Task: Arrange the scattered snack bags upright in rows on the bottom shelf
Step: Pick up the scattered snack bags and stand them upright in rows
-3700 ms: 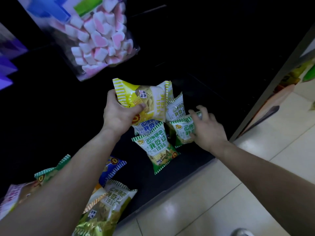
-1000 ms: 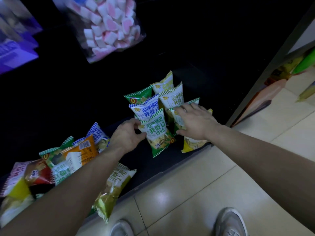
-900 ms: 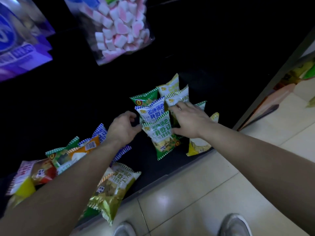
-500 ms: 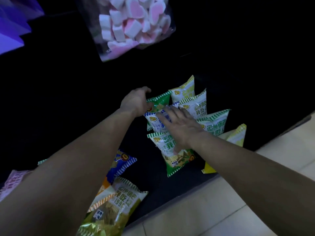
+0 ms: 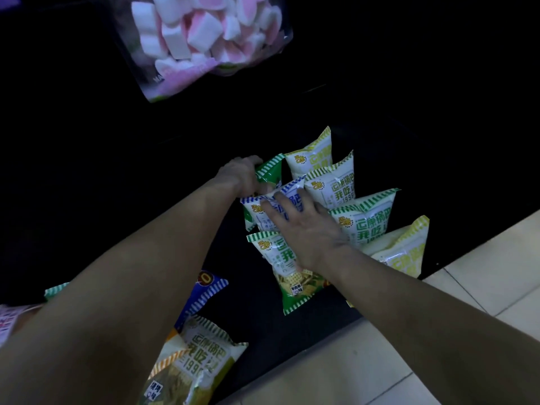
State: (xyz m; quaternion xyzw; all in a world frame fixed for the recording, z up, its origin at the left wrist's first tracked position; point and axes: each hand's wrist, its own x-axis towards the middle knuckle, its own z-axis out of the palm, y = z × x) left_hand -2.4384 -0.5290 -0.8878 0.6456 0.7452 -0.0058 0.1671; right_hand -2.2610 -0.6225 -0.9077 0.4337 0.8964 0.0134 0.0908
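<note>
Seven snack bags [image 5: 333, 182] stand in two rows at the centre right of the frame, on the black bottom shelf [image 5: 251, 317]: three in the left row, four in the right. The left hand [image 5: 242, 176] reaches to the back of the left row, its fingers [image 5: 252, 163] curled round the top edge of the dark green bag [image 5: 271, 171], gripping it. The right hand [image 5: 309, 229] lies flat, fingers [image 5: 273, 209] straight and spread, pressing on the blue-striped bag [image 5: 254, 219] in the middle of that row; its palm covers part of the green-striped bag [image 5: 295, 285] in front. At lower left, partly under the left forearm, at least three loose bags lie flat: a blue bag [image 5: 206, 287], a green-and-gold bag [image 5: 204, 358] and a green striped corner [image 5: 55, 290]. One clear marshmallow bag [image 5: 204, 39] shows at the top. Pale floor tiles [image 5: 438, 346] fill the lower right.
</note>
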